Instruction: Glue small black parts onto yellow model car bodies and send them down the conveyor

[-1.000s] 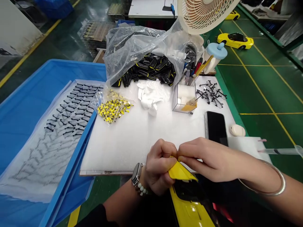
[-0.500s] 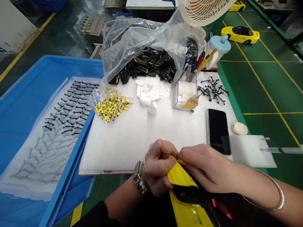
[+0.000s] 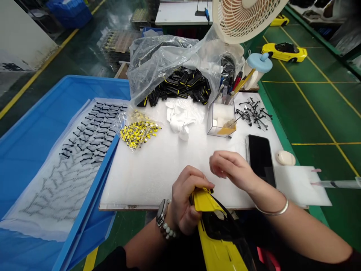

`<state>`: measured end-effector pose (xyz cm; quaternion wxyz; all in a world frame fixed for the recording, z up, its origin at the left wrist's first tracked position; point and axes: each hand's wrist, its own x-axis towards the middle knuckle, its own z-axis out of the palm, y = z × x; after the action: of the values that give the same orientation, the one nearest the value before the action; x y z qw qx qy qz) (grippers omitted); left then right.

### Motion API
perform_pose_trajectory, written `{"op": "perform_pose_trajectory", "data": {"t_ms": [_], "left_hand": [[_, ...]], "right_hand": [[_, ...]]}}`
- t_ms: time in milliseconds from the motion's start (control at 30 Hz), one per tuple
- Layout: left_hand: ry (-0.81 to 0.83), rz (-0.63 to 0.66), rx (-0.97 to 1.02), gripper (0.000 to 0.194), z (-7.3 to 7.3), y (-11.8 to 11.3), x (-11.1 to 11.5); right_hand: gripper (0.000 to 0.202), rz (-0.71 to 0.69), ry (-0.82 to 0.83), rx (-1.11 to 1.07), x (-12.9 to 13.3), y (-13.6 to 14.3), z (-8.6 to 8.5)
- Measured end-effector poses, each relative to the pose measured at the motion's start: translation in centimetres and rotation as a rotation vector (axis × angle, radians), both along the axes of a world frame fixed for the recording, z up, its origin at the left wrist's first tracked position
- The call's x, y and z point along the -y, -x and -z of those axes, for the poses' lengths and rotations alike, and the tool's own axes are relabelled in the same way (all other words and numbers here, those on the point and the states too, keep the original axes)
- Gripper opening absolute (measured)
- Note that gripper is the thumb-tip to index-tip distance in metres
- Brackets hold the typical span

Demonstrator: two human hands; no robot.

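Note:
My left hand [image 3: 184, 203] is wrapped around one end of a yellow model car [image 3: 216, 254], low in front of me at the table's near edge. The car's yellow panel at that end stands raised beside a dark opening. Apart from the car, my right hand [image 3: 232, 169] hovers over the white work mat [image 3: 146, 177], fingers curled together; whatever they may hold is hidden. A black phone [image 3: 259, 160] lies just to the right of that hand.
A blue tray [image 3: 72, 84] with rows of small black parts stands left. Behind lie a bag of yellow parts [image 3: 138, 131], a plastic bag [image 3: 166, 56] of black parts, a clear box [image 3: 221, 122] and loose black parts [image 3: 254, 113]. A fan [image 3: 248, 19] overhangs the back.
My right hand has let go of the car and moved up and away from it. My left hand keeps its hold on the car's end. The whole view has shifted slightly.

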<state>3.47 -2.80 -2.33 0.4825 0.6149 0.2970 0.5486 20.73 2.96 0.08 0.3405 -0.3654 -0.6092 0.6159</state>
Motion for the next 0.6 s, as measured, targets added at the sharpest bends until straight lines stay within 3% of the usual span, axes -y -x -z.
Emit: {"op": "perform_pose_trajectory", "data": {"t_ms": [100, 167, 233, 333, 467, 600], "left_hand": [[-0.083, 0.03, 0.001, 0.053, 0.2, 0.0, -0.9], [-0.133, 0.083, -0.006, 0.053, 0.2, 0.1, -1.6], [-0.085, 0.123, 0.003, 0.054, 0.0, 0.2, -2.2], [0.137, 0.125, 0.084, 0.054, -0.6, 0.3, -2.2], [0.353, 0.069, 0.265, 0.055, -1.0, -0.3, -1.6], [0.477, 0.019, 0.326, 0.053, -0.7, -1.1, -1.6]], "right_hand": [[0.025, 0.323, -0.109, 0.227, -2.1, 2.6, 1.5], [0.04, 0.462, -0.191, 0.357, -3.7, 4.5, 2.5], [0.04, 0.51, -0.223, 0.372, -5.2, 6.2, 3.5], [0.017, 0.53, -0.225, 0.294, -6.6, 7.5, 4.2], [0.031, 0.543, -0.178, 0.074, -5.4, 6.7, 3.5], [0.035, 0.652, -0.067, -0.15, -2.1, 3.5, 1.2]]}}
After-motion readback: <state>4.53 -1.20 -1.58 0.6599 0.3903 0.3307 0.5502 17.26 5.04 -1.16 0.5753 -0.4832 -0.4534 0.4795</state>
